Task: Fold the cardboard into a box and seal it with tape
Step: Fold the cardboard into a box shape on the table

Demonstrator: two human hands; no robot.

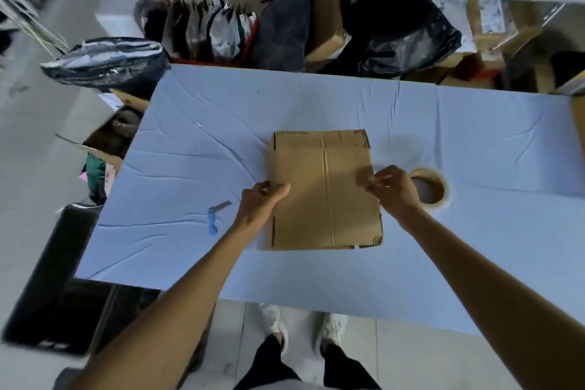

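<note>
Flattened cardboard (323, 193) lying near the middle of the cloth-covered table (196, 142), not yet opened into a sleeve. The left hand (259, 203) grips the left edge, thumb on top and fingers curled under. The right hand (392, 190) pinches the right edge with bunched fingertips, though blur hides how deep that grip goes. The step in hand appears to be parting the two layers: it is best done by pinning one edge while lifting only the upper layer at the other, letting the scored creases bend squarely. The tape roll (444, 191) lies flat just beyond the right hand, and a blue cutter (215, 218) lies left of the left hand.
</note>
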